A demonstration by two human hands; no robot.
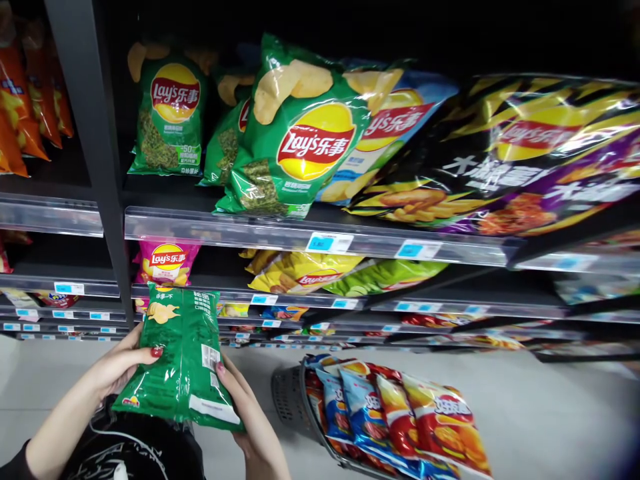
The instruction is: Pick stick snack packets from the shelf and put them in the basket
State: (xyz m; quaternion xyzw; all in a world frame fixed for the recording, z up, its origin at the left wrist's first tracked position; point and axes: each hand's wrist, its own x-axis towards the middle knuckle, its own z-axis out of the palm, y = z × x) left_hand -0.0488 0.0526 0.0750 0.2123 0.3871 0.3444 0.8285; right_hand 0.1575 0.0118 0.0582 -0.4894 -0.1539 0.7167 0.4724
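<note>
A green bag of potato chips (175,353) is held between my two hands, its printed back with a barcode facing up. My left hand (123,363) grips its left edge, thumb on top and fingers hidden beneath. On the right edge, my right hand (240,397) holds it the same way, thumb lying by the barcode. Beyond it on the upper shelf stand similar green chip bags, one upright at the left (170,110) and a larger-looking one (300,133) leaning in front of others.
Blue chip bags (395,127) and black striped chip bags (450,180) fill the shelf's right. A clear shelf edge strip (250,230) carries price tags. Lower shelves hold a pink bag (167,260) and yellow bags (300,270). A grey basket (290,393) full of snack bags stands on the floor.
</note>
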